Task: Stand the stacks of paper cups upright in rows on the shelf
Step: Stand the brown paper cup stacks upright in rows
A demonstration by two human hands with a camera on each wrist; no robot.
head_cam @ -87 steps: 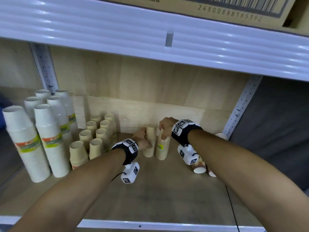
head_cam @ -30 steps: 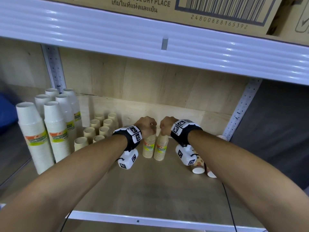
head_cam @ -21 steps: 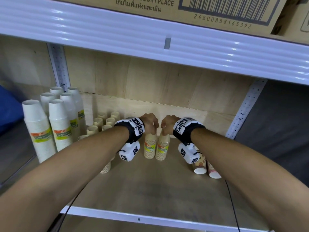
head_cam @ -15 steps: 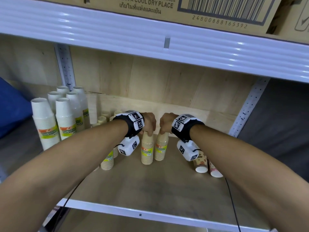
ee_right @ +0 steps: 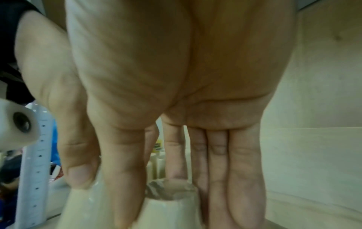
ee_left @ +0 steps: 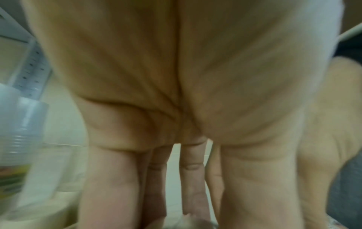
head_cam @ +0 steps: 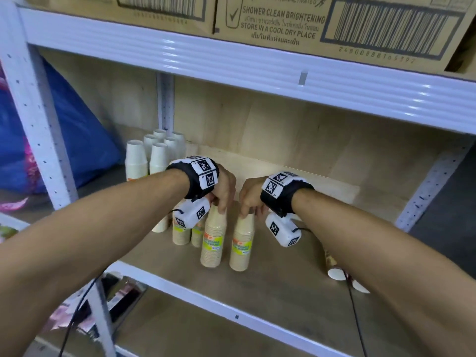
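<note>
Two tan paper-cup stacks with green-yellow labels stand upright side by side mid-shelf: the left stack [head_cam: 213,240] and the right stack [head_cam: 241,244]. My left hand [head_cam: 222,206] grips the top of the left stack from above. Likewise from above, my right hand [head_cam: 247,212] grips the top of the right stack. In the right wrist view, thumb [ee_right: 78,173] and fingers [ee_right: 217,178] close round the stack's top cup [ee_right: 170,204]. The left wrist view is blurred and mostly shows palm; the cup top there is barely visible.
More tan stacks [head_cam: 181,235] stand just left, partly behind my left wrist camera. Tall white stacks [head_cam: 137,163] stand at the back left. Patterned cups [head_cam: 333,269] lie on their side at the right. The shelf's white front rail [head_cam: 237,315] is close; a shelf with cartons is overhead.
Both hands keep hold of the two stack tops. The stacks now stand nearer the tan group on the left and nearer the front rail. The head view has swung left.
</note>
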